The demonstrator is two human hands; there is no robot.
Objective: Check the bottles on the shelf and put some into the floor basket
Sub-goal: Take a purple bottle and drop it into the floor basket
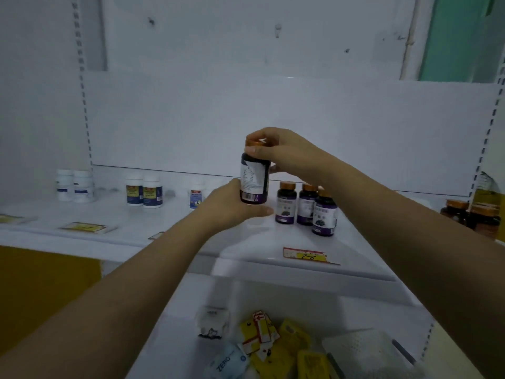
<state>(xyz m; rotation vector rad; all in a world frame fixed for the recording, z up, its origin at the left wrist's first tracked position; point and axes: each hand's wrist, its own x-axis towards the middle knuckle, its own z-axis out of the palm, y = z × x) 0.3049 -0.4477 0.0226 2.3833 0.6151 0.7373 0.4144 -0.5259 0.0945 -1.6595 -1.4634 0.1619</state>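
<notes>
- While the checking step appears to be in hand, the shelf [136, 236] serves as landmark; no floor basket is in view.
- Left hand [232, 206]: just above the shelf, gripping the base of the held bottle.
- Right hand [278, 151]: higher above the shelf, fingers curled round its orange cap.
- Three purple-label bottles [306, 206]: standing on the shelf.
- Held bottle [254, 179]: upright, clear of the shelf; the next move probably calls for reading its label, then carrying it down to the basket.

White shelf [240, 242] — white btls [74, 186] left, 3 purple-label btls [306, 207] right, price tag [306, 254] at front
</notes>
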